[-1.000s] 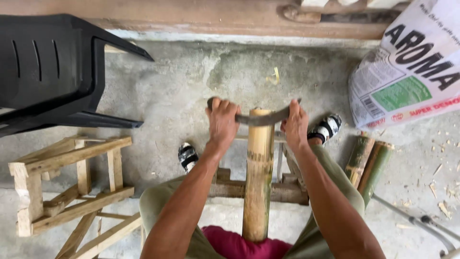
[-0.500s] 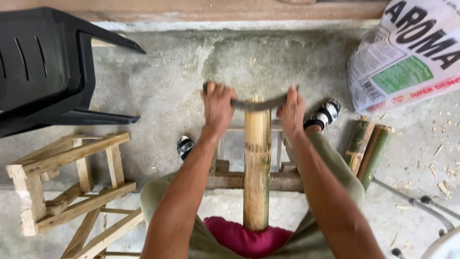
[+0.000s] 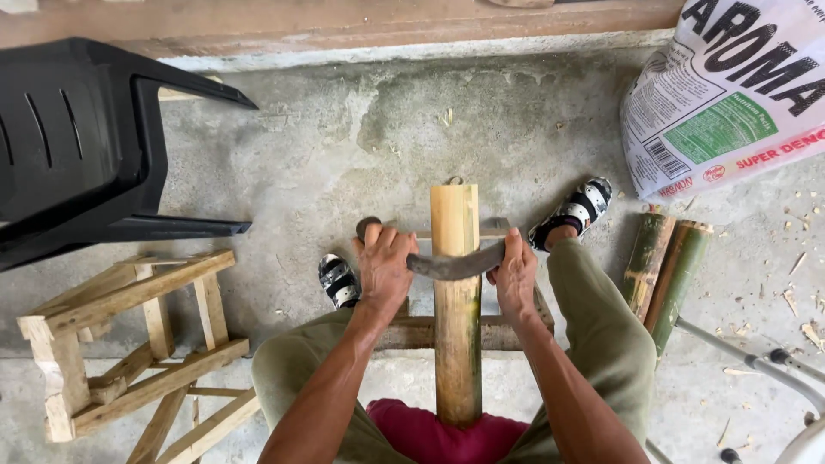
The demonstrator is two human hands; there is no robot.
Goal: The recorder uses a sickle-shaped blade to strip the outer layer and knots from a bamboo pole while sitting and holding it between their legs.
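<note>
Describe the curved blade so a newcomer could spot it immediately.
Start at the pale upright bamboo pole in the middle. Lying across it, gripped by the left hand and right hand, is the dark curved metal two-handled blade, the only metal tool touching bamboo.

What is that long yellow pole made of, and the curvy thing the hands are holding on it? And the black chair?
The pole looks like bamboo: pale yellow, smooth, with ring joints. The curved blade, gripped by the left hand and right hand, seems dull grey metal, likely steel. The black chair looks like moulded plastic, with a matte, even surface.
</note>
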